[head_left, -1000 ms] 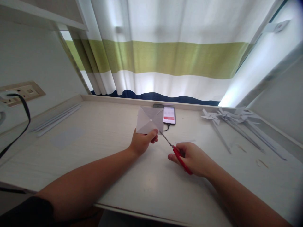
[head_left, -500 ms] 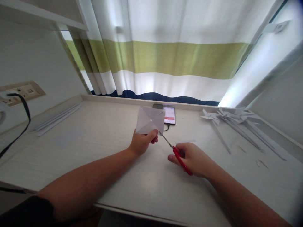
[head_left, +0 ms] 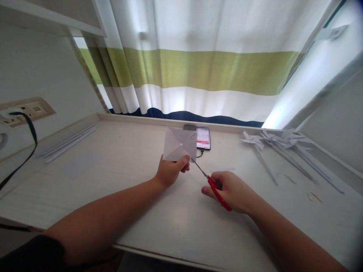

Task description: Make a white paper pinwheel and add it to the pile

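Head view: creased white paper square (head_left: 179, 145), cut toward its centre.

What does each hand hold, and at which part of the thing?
The left hand pinches the creased paper square at its lower edge. The right hand holds the scissors by their red handles, blades at the paper's lower right corner.

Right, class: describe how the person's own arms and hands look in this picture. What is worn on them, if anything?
Both forearms are bare from the elbow down. The left hand and the right hand wear no gloves, and no rings, watch or bracelet show. A dark sleeve covers the left upper arm at the bottom edge. No sleeve shows on the right arm.
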`<state>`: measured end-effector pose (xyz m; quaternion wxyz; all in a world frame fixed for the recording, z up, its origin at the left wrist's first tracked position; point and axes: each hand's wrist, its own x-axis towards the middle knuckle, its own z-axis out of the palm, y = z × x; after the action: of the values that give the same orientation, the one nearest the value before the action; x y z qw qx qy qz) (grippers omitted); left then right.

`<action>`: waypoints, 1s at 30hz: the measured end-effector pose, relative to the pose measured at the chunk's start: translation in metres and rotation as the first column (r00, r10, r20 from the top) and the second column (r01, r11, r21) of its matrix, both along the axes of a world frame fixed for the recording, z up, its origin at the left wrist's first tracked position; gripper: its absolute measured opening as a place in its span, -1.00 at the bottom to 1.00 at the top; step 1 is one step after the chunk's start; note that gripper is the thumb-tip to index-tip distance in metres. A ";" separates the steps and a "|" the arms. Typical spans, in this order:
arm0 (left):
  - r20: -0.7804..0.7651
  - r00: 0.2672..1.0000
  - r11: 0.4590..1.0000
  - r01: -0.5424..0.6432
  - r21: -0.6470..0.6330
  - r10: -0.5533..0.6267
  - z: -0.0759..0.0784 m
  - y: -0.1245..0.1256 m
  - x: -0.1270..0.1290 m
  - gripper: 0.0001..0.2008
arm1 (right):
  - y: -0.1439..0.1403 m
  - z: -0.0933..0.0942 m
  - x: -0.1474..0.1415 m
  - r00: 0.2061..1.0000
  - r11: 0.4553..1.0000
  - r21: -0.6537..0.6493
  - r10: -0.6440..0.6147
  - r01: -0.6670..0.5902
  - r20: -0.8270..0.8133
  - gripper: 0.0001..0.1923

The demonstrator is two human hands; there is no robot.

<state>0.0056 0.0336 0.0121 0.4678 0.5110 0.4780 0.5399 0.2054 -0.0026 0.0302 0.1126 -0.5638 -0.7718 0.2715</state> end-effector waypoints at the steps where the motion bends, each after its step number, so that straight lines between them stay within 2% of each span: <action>1: 0.000 1.000 1.000 -0.003 -0.002 0.003 0.000 0.000 0.000 -0.77 | 0.000 0.001 0.000 1.000 1.000 -0.004 -0.002 0.003 0.004 -0.60; 30: -0.009 1.000 1.000 0.011 0.001 -0.011 0.000 -0.001 -0.001 -0.77 | -0.001 0.002 -0.001 1.000 1.000 -0.019 -0.008 0.008 0.018 -0.58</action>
<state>0.0047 0.0331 0.0124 0.4684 0.5161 0.4771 0.5354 0.2044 -0.0032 0.0321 0.1013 -0.5705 -0.7679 0.2733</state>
